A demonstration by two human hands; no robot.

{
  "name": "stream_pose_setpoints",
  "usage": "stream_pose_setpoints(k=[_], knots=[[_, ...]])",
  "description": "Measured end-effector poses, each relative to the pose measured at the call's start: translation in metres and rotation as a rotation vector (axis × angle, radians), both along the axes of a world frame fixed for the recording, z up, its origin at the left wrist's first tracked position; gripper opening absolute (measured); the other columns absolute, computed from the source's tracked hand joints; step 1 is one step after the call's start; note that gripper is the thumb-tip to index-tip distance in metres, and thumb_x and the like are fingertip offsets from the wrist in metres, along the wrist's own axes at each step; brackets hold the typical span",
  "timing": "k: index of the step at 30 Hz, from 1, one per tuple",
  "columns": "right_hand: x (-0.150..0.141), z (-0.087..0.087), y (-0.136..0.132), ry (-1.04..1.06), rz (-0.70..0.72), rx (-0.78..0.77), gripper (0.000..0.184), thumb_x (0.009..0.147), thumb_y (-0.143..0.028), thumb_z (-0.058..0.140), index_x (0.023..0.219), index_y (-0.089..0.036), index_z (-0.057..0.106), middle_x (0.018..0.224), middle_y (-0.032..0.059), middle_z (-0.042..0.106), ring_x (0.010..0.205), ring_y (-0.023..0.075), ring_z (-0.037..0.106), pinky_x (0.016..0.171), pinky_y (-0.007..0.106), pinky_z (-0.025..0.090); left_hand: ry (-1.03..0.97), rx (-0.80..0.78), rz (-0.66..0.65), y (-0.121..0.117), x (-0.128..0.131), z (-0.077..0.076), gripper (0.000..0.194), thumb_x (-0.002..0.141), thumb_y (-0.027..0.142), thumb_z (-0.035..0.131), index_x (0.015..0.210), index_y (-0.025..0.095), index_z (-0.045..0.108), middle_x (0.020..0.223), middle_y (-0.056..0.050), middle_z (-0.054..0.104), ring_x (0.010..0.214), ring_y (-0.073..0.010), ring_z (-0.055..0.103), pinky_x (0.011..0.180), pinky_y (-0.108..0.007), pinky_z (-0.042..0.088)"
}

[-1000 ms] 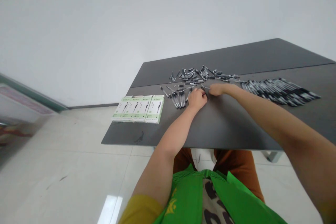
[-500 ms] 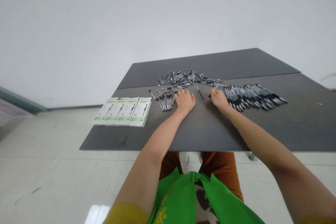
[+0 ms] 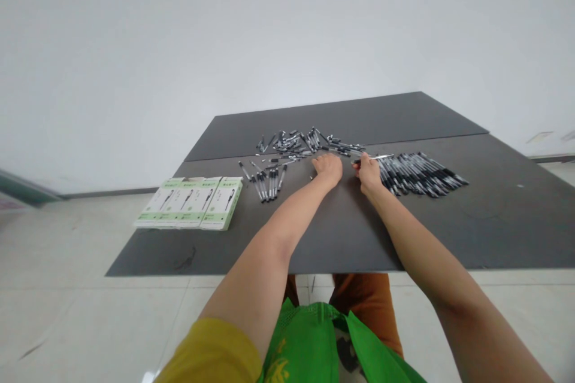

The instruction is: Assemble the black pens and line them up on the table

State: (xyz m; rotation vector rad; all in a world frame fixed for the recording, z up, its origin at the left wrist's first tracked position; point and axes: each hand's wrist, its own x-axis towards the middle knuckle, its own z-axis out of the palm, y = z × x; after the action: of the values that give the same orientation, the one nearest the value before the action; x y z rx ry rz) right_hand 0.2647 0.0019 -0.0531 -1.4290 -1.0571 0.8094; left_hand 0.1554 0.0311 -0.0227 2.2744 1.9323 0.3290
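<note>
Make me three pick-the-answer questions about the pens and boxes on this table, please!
1. Where do the green and white boxes lie?
A. left of the hands
B. on the floor
C. on the pen row

2. What colour is the table?
A. white
B. dark grey
C. red

3. What is the right hand doing?
A. lying flat, holding nothing
B. pinching a pen
C. lifting a box

Answers: 1 A, the boxes sit near the table's left edge. 2 B, the top is dark grey. 3 B, a pen sticks out from its fingers, beside the neat row of pens; the left hand rests by the loose pile.
</note>
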Motion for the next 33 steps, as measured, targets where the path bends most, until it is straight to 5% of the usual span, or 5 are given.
stream_pose_setpoints(k=[4, 13, 18, 23, 33], knots=[[-0.010, 0.003, 0.001, 0.231, -0.132, 0.070, 0.044, 0.090, -0.065, 0.032, 0.073, -0.025, 0.035, 0.061, -0.0027, 0.049, 0.046, 0.0100, 0.034, 0.045, 0.023, 0.032, -0.024, 0.003, 0.065, -0.005, 0.007, -0.006, 0.038, 0.098, 0.014, 0.032, 0.119, 0.001, 0.060, 0.121, -0.025, 0.064, 0.119, -0.0286, 0.058, 0.098, -0.043, 0.044], [-0.017, 0.016, -0.007, 0.704, 0.046, 0.084, 0.030, 0.094, -0.046, 0.047, 0.077, -0.023, 0.037, 0.064, -0.0070, 0.044, 0.046, 0.0069, 0.036, 0.053, 0.021, 0.043, 0.008, 0.189, -0.126, -0.033, -0.023, -0.012, 0.038, 0.101, 0.014, 0.022, 0.120, 0.009, 0.054, 0.111, -0.018, 0.068, 0.108, -0.0250, 0.065, 0.094, -0.037, 0.047], [-0.011, 0.018, -0.008, 0.635, 0.172, 0.058, 0.033, 0.095, -0.048, 0.045, 0.075, -0.024, 0.034, 0.064, -0.0074, 0.037, 0.045, 0.0073, 0.029, 0.052, 0.022, 0.043, -0.099, 0.072, -0.309, -0.044, -0.060, -0.011, 0.048, 0.102, 0.022, 0.028, 0.149, 0.019, 0.032, 0.124, -0.014, 0.066, 0.110, -0.0220, 0.066, 0.095, -0.033, 0.049], [-0.013, 0.020, -0.012, 0.451, 0.264, 0.025, 0.031, 0.093, -0.051, 0.043, 0.076, -0.025, 0.036, 0.062, -0.0070, 0.034, 0.045, 0.0093, 0.028, 0.051, 0.024, 0.042, -0.159, 0.029, -0.531, -0.049, -0.079, -0.014, 0.059, 0.092, 0.009, 0.034, 0.148, 0.028, 0.040, 0.126, -0.005, 0.066, 0.115, -0.0170, 0.062, 0.101, -0.029, 0.046], [-0.016, 0.013, -0.015, 0.334, 0.283, 0.030, 0.031, 0.092, -0.048, 0.041, 0.073, -0.023, 0.043, 0.056, -0.0068, 0.034, 0.043, 0.0086, 0.029, 0.053, 0.025, 0.040, -0.248, -0.005, -0.541, -0.045, -0.080, -0.014, 0.047, 0.096, 0.016, 0.034, 0.136, 0.029, 0.055, 0.104, -0.001, 0.071, 0.101, -0.0159, 0.065, 0.093, -0.026, 0.046]])
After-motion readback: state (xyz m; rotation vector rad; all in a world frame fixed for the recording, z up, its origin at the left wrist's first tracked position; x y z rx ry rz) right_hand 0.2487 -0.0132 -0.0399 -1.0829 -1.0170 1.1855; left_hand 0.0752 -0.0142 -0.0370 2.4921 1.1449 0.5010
